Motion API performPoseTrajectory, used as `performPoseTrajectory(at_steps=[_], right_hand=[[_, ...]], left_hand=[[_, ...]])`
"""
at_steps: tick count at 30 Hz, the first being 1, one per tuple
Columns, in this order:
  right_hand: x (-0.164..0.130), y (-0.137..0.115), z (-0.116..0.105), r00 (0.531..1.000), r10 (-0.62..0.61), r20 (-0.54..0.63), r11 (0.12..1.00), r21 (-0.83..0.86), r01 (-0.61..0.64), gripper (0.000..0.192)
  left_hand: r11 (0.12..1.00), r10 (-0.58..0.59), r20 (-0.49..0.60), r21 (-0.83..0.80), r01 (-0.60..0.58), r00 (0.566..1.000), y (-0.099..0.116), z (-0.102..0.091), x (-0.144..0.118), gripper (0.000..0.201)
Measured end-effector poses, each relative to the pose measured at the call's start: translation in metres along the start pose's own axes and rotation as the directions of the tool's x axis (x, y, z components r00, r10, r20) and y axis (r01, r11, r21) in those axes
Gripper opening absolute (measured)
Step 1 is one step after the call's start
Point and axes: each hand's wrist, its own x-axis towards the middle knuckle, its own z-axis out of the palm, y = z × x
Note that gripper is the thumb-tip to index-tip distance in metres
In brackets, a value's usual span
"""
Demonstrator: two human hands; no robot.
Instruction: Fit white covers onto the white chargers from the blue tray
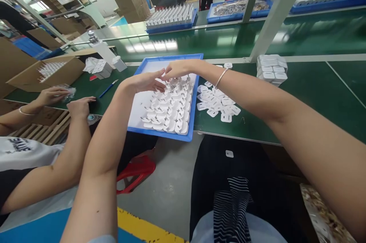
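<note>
My left hand (147, 81) reaches over the blue tray (189, 136) from the left, palm partly turned up, with its fingers stretched and apart. My right hand (180, 67) comes in from the right, back upward, its fingers bent down and close together; whatever they grip is hidden. The fingertips of both hands nearly meet above the tray's far part. Below them stand rows of white plastic hooks (168, 109) with small metal pins, filling the tray's right side. Right of the tray lies a loose heap of flat white plates (215, 100) with slots.
A neighbour's hands (54, 94) work at the left beside a blue pen (108, 88) and a cardboard box (45, 71). A stack of white parts (271, 68) stands at right. Behind runs a green conveyor (200, 43) with more trays beyond. One white plate (229, 154) lies on my lap.
</note>
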Motion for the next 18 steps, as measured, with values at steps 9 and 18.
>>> performPoseTrajectory(at_steps=[9,18], right_hand=[[-0.011,0.014,0.005,0.997,0.054,-0.047,0.996,0.075,-0.051,0.036],[-0.009,0.004,0.011,0.998,0.028,-0.057,0.994,0.109,-0.022,0.028]], left_hand=[[0.917,-0.372,-0.172,0.084,0.390,0.912,0.025,0.008,0.007,0.081],[0.892,-0.332,-0.256,0.228,0.391,0.908,0.021,0.010,-0.004,0.072]])
